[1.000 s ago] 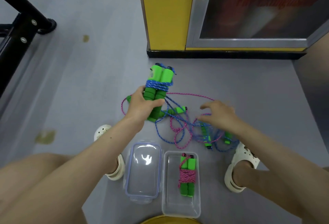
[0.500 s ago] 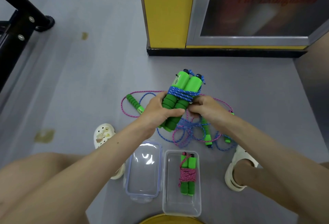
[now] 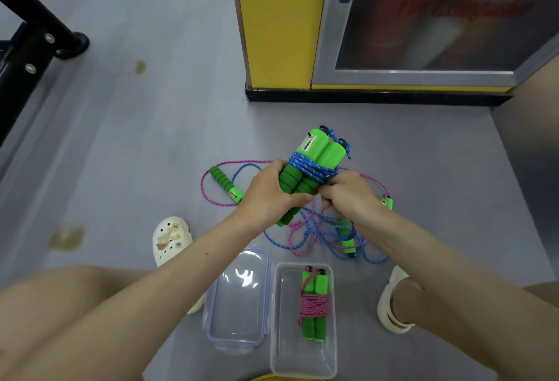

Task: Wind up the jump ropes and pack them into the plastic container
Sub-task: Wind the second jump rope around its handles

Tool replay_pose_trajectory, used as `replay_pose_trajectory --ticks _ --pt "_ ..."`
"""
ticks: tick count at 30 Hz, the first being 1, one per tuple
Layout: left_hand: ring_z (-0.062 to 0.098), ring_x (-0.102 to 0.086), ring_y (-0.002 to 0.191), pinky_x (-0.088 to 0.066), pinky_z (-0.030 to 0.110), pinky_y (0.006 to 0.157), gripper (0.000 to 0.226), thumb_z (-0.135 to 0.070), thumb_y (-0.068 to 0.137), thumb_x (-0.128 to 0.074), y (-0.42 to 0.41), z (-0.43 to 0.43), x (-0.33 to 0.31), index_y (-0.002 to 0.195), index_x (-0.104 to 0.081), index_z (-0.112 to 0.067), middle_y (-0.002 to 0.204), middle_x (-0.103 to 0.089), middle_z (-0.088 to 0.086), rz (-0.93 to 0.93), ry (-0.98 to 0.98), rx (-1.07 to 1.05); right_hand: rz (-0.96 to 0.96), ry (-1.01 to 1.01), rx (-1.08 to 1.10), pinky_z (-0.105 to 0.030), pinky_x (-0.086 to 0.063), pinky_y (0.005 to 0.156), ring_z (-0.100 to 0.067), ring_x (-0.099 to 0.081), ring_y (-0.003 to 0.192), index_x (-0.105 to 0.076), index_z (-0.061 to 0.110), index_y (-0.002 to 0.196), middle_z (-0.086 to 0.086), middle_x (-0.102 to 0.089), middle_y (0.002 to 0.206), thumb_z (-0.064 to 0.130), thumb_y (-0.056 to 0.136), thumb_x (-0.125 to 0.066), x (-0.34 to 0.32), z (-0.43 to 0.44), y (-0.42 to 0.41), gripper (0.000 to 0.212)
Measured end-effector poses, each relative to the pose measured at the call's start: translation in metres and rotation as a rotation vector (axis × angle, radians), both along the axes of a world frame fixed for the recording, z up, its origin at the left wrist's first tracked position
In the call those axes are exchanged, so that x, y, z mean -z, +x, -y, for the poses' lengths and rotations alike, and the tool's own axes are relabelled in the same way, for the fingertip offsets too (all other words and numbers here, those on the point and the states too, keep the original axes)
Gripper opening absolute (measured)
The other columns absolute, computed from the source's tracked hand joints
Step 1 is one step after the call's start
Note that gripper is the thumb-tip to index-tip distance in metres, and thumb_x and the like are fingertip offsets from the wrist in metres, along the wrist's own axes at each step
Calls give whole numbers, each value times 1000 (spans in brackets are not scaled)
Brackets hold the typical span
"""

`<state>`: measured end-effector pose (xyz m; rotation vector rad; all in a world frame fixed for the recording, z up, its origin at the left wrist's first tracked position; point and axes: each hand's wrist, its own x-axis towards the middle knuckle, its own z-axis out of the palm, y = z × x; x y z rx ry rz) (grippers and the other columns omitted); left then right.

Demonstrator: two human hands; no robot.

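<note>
Green handles (image 3: 321, 150) jut beyond left grip (image 3: 268, 196); right grip (image 3: 351, 196) pinches blue cord (image 3: 311, 169)

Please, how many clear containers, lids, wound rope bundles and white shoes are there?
Clear containers: 1
Lids: 1
Wound rope bundles: 2, pink bundle in the container, blue bundle in the left hand
White shoes: 2
Total: 6

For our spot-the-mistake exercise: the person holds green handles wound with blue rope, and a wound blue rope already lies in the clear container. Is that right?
Not quite: the head view shows a pink rope in the container, not a blue one. The left hand and right hand do hold green handles wound with blue rope.
</note>
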<state>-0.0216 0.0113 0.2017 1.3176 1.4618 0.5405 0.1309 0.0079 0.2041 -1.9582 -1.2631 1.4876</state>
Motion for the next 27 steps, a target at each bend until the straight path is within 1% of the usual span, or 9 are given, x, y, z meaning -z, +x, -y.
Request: replay_pose_trajectory --ticks 4,7,9,13,17,20,22,25,27 --pt "21 -61 93 -51 40 80 54 -30 74 -78 0 -2 6 119 -50 -22 100 -64 -2 -311 165 56 -75 -42 -38 -19 -29 38 -9 -35 36 -66 0 80 -5 -50 53 10 94 -52 1 -2 3 22" --pt "25 -61 93 -47 36 72 52 -33 79 -72 -1 -1 7 123 -46 -24 99 -66 0 -529 251 76 -72 -39 -123 -16 -30 39 -5 -37 36 -66 7 83 -1 -52 55 16 97 -49 4 -2 3 24" --pt "26 -61 92 -40 33 65 48 -32 83 -69 1 2 7 124 -44 -23 98 -65 -1 -627 329 102 -85 -35 -160 -16 -29 41 -4 -35 38 -67 3 88 -2 -52 58 14 99 -45 8 -1 2 26" --pt "26 -60 87 -36 33 57 40 -20 83 -67 5 10 11 116 -45 -19 95 -63 0 -752 511 147 -123 -29 -215 -17 -38 46 -4 -46 42 -60 -15 99 -6 -56 64 5 100 -38 11 0 1 30" --pt "25 -57 87 -33 33 55 41 -11 79 -67 6 11 13 113 -45 -18 98 -62 0 -816 529 179 -278 -82 -258 -20 -55 61 -9 -67 60 -61 -3 101 -11 -67 74 -9 92 -46 4 1 -2 18" --pt "25 -56 83 -29 32 51 46 -7 76 -69 7 12 13 115 -47 -15 96 -61 2 -859 559 189 -277 -71 -239 -29 -53 77 -13 -67 68 -62 1 96 -9 -68 78 -6 93 -47 3 0 -2 17" --pt "25 -56 84 -29 33 51 51 -5 76 -68 7 14 12 120 -45 -14 99 -60 3 -882 566 201 -295 -69 -197 -29 -51 73 -12 -64 65 -62 2 94 -6 -67 75 -2 97 -42 2 0 -2 20" --pt "25 -58 86 -29 33 53 63 -1 74 -68 8 15 13 130 -42 -13 103 -58 3 -912 603 218 -374 -105 -84 -21 -44 55 -7 -51 47 -61 1 92 -7 -63 68 1 100 -36 4 0 -4 26" --pt "25 -59 72 -26 29 47 71 4 58 -76 7 15 13 123 -51 -9 91 -61 5 -930 668 208 -438 -123 -34 -19 -33 46 -5 -36 39 -59 2 85 -8 -55 64 2 100 -36 6 0 -4 28"
